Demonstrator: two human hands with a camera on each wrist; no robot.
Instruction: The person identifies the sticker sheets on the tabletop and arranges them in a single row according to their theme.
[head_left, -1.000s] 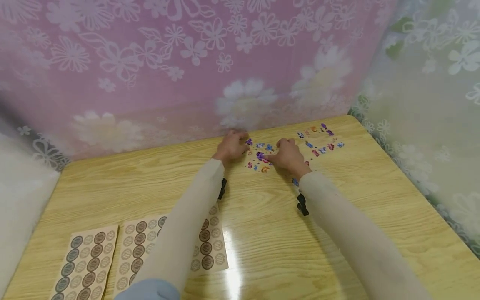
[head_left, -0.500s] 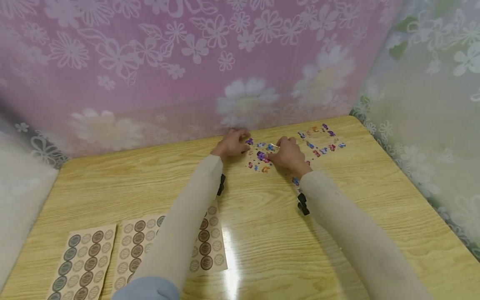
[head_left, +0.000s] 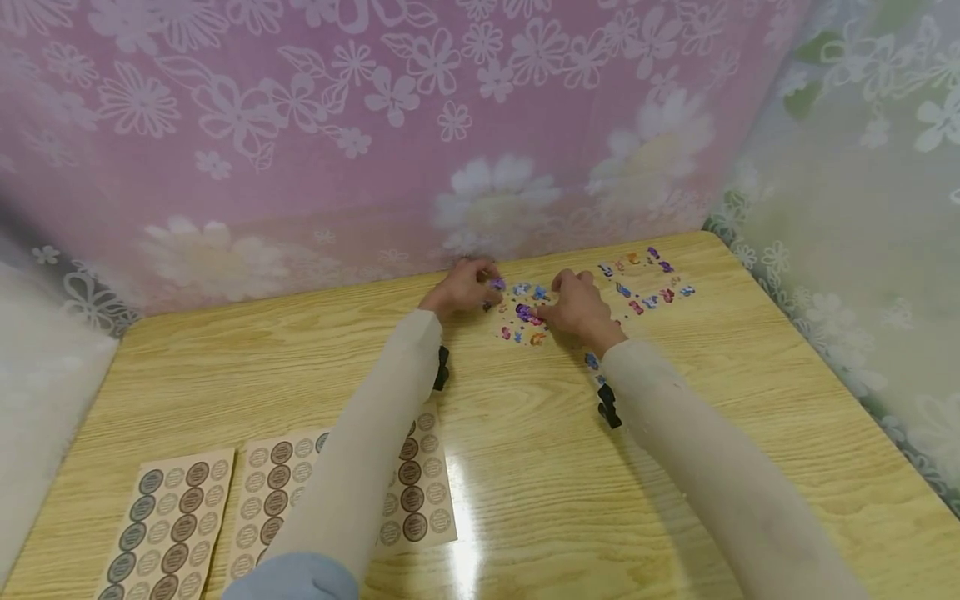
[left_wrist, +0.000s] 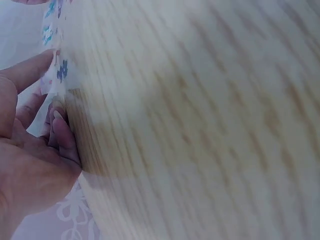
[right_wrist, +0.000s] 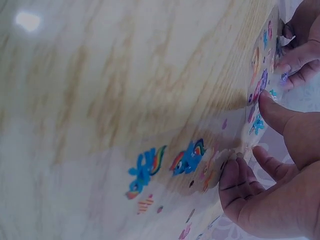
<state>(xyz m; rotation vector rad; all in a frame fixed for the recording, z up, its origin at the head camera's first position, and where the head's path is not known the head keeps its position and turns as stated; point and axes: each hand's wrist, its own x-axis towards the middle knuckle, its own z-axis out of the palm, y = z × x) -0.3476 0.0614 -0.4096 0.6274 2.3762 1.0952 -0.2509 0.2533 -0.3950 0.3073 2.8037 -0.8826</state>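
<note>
A clear sticker sheet [head_left: 537, 339] printed with small colourful ponies is at the far side of the table, between the two hands. My left hand [head_left: 467, 286] pinches its left edge between thumb and fingers; the left wrist view shows this hand [left_wrist: 35, 135] low by the table edge. My right hand [head_left: 576, 307] holds the sheet's right side, its thumb lying over the printed face. In the right wrist view the sheet [right_wrist: 257, 75] stands slightly off the wood, and the right hand's other fingers [right_wrist: 239, 182] are curled above a second clear sheet [right_wrist: 170, 195].
More clear pony stickers [head_left: 651, 298] lie at the table's far right. Brown sheets of round labels [head_left: 176, 525] lie at the near left, partly under the left sleeve. A floral curtain [head_left: 337, 167] hangs along the table's [head_left: 525, 467] back edge.
The sticker sheet's left edge has tilted and shifted slightly between the hands. Both hands stay in nearly the same place, and their hold continues.
</note>
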